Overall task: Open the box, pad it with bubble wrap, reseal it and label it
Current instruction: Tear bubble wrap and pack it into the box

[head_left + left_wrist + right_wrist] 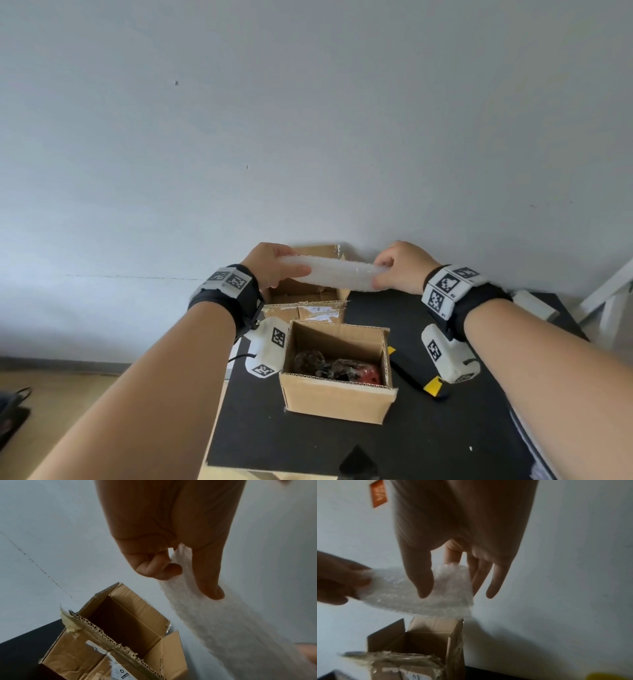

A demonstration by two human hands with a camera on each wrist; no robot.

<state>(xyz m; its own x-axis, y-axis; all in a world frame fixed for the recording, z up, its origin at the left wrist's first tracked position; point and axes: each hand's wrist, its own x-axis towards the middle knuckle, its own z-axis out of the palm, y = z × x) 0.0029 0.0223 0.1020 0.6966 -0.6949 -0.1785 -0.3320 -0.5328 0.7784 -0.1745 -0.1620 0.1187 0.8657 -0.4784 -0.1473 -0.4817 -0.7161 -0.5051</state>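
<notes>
A strip of clear bubble wrap (pixel 337 277) is stretched between both hands above the far cardboard box (pixel 305 296). My left hand (pixel 274 265) pinches its left end (pixel 181 566) between thumb and curled fingers. My right hand (pixel 397 270) pinches the right end (pixel 447 588) with thumb and fingers. The far box (pixel 123 622) stands open against the wall, with torn tape on its front flap and an empty-looking inside. A nearer open box (pixel 337 370) sits on the black table (pixel 445 431) and holds dark wrapped items and something red.
A black and yellow tool (pixel 416 375) lies right of the near box. A white object (pixel 532 303) rests at the table's far right. The grey wall stands directly behind the far box. A white frame (pixel 609 294) stands at the right edge.
</notes>
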